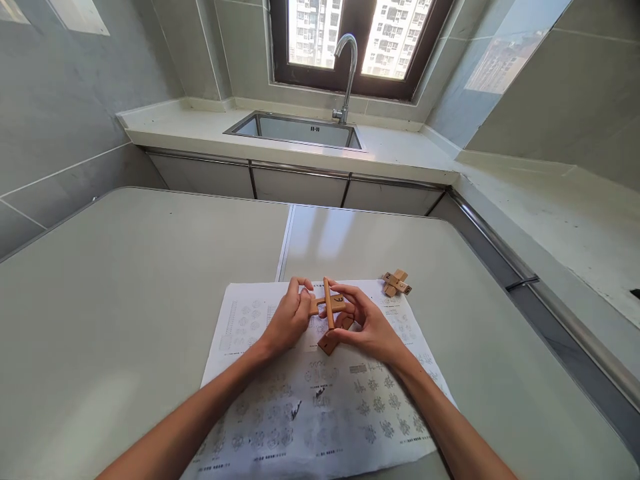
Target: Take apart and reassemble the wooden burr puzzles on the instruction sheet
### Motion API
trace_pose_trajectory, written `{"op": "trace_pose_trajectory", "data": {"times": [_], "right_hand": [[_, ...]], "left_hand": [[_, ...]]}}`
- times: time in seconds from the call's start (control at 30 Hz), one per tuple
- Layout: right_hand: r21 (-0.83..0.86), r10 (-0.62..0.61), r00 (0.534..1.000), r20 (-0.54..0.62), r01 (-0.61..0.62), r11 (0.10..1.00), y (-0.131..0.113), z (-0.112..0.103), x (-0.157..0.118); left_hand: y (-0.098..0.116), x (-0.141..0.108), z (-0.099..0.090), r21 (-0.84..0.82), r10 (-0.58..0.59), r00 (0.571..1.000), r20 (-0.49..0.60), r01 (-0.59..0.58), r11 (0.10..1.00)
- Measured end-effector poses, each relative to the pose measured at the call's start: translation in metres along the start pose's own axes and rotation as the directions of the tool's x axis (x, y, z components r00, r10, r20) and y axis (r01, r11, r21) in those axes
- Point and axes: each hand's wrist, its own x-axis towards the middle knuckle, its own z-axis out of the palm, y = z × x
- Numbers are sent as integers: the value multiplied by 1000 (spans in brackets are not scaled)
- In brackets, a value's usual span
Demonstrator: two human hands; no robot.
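Observation:
Between my hands is a wooden puzzle piece point(339, 303) with a dark mark, lying crosswise. My left hand point(291, 313) pinches its left end, fingers curled. A narrow wooden stick point(328, 303) stands across it, held between the thumb and fingers of my right hand point(363, 320). Another wooden piece point(327, 343) is below, partly hidden by the right hand, over the printed sheet point(320, 407). Whether the right hand also holds that lower piece is not clear. Crossed wooden pieces point(397, 283) lie at the sheet's upper right corner.
The large sheet with small diagrams lies on a pale table point(125, 300). Beyond the table is a counter point(400, 148) with a sink point(300, 130) and a tall faucet point(349, 73) beneath a window. A metal-edged counter runs along the right side.

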Motion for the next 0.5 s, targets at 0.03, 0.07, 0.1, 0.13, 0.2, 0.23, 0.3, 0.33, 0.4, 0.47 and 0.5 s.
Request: {"op": "trace_pose_trajectory", "data": {"times": [0.03,0.07,0.1,0.13,0.2,0.23,0.3,0.33,0.4,0.47,0.5], "right_hand": [[3,-2,1000,1,2,1000,0,1,0],[-1,-2,1000,-5,1,1000,1,1,0],[-12,1,1000,-17,-1,1000,1,2,0],[-26,5,1000,-31,-5,1000,1,3,0],[-56,10,998,-59,-13,998,0,4,-1],[-67,11,998,-64,-15,998,-1,5,-1],[-80,15,999,-40,-18,997,-3,6,-2],[-85,19,1000,-15,-20,996,-4,7,-2],[-91,22,999,28,-20,996,-6,9,-2],[-92,14,1000,21,-12,996,-6,12,-2],[-93,9,1000,1,-9,996,-6,13,-1]], "left_hand": [[0,0,0,11,4,1000,-8,-4,1000],[-1,1,0,25,6,1000,-19,-6,1000],[-1,1,0,39,6,999,-31,-5,999],[-1,2,-1,53,6,999,-42,-4,999],[-1,2,-1,84,16,998,-60,-11,996],[-1,2,-2,103,27,997,-66,-20,994],[1,1,-2,142,63,996,-57,-54,988],[2,0,-2,153,83,996,-40,-76,985],[3,-1,-1,132,111,994,1,-110,985],[4,-2,1,77,114,993,18,-115,990],[3,-2,2,53,108,994,12,-108,993]]}}
